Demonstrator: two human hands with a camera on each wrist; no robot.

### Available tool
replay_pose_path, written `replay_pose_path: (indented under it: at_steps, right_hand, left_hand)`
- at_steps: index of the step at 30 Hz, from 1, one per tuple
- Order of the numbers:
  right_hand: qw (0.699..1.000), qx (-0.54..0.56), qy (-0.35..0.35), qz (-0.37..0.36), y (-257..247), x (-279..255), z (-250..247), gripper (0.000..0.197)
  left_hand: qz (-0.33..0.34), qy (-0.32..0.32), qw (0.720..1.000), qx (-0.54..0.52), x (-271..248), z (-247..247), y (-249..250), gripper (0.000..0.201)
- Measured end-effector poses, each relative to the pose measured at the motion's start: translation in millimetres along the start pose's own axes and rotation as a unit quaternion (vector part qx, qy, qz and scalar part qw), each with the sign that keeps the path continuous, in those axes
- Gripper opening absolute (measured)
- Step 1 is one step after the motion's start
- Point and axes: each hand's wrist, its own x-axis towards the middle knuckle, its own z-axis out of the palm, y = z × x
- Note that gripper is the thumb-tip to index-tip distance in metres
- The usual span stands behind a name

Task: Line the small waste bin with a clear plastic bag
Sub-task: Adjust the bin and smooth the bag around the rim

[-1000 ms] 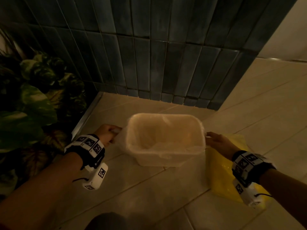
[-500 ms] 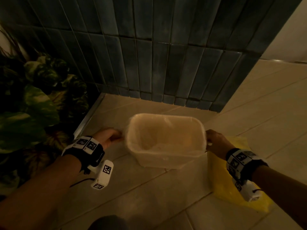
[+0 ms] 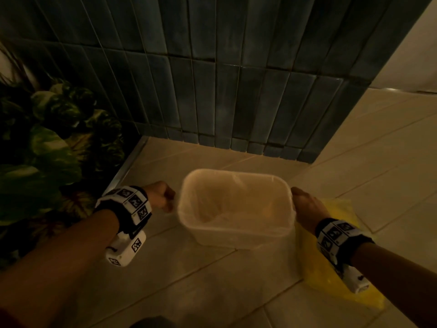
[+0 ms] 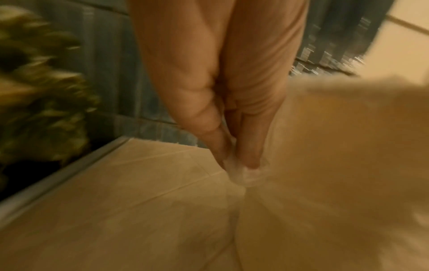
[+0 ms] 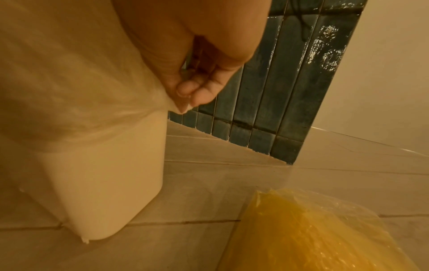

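A small cream waste bin [image 3: 236,235] stands on the floor tiles, with a clear plastic bag [image 3: 236,209] inside it and folded over its rim. My left hand [image 3: 163,197] is at the bin's left side and pinches the bag's edge [image 4: 246,174] between thumb and fingers, pulled down outside the bin [image 4: 336,165]. At the bin's right side my right hand [image 3: 305,207] pinches the bag [image 5: 97,102] likewise, its fingertips [image 5: 185,97] holding the film down over the bin wall [image 5: 111,174].
A dark blue tiled wall [image 3: 224,79] rises just behind the bin. Leafy plants [image 3: 47,150] fill the left, behind a metal floor strip [image 3: 125,169]. A yellow plastic bag [image 3: 335,268] lies on the floor under my right wrist.
Both hands have moved in closer to the bin's sides and lower, drawing the bag's edge down over the rim. The bin has stayed in place.
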Motion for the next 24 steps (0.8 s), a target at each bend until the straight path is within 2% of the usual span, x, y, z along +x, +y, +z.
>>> replay_pose_path:
  at_steps: [2, 5, 9, 11, 13, 15, 18, 22, 24]
  right_hand:
    - [1.000, -0.004, 0.002, -0.013, -2.1, -1.3, 0.7, 0.016]
    - [0.999, -0.004, 0.015, -0.029, -3.6, -2.8, 1.2, 0.015]
    - [0.999, 0.017, 0.019, -0.029, -6.0, -3.8, 0.6, 0.016]
    - [0.999, 0.047, 0.013, -0.001, -7.5, -4.6, 3.5, 0.014]
    - [0.996, 0.089, 0.007, 0.032, -8.9, -5.4, 7.3, 0.016]
    - [0.989, 0.139, 0.011, 0.050, -7.5, -4.5, 11.6, 0.020]
    - [0.986, 0.159, 0.030, 0.036, -6.3, -7.1, 15.1, 0.019]
    - [0.988, 0.147, 0.028, 0.036, -5.7, -10.7, 10.4, 0.025]
    - [0.986, 0.165, 0.017, 0.034, -3.9, -13.0, 6.1, 0.024]
  left_hand:
    - [0.009, -0.001, 0.998, 0.069, -7.0, 2.5, 12.0, 0.018]
    - [0.007, 0.042, 0.989, 0.142, -7.1, 11.7, 19.1, 0.040]
    - [0.002, 0.086, 0.984, 0.154, -5.8, 18.9, 12.3, 0.037]
    - [0.005, 0.117, 0.983, 0.142, -8.3, 24.1, 11.8, 0.043]
    - [0.024, 0.142, 0.983, 0.111, -12.9, 29.7, 13.9, 0.040]
    - [0.043, 0.186, 0.979, 0.072, -16.1, 32.8, 14.4, 0.021]
    - [0.048, 0.210, 0.976, -0.016, -17.1, 31.0, 12.0, 0.006]
    - [0.063, 0.156, 0.973, -0.160, -20.8, 25.9, 6.1, 0.009]
    - [0.043, 0.118, 0.956, -0.265, -22.3, 24.4, 6.7, 0.018]
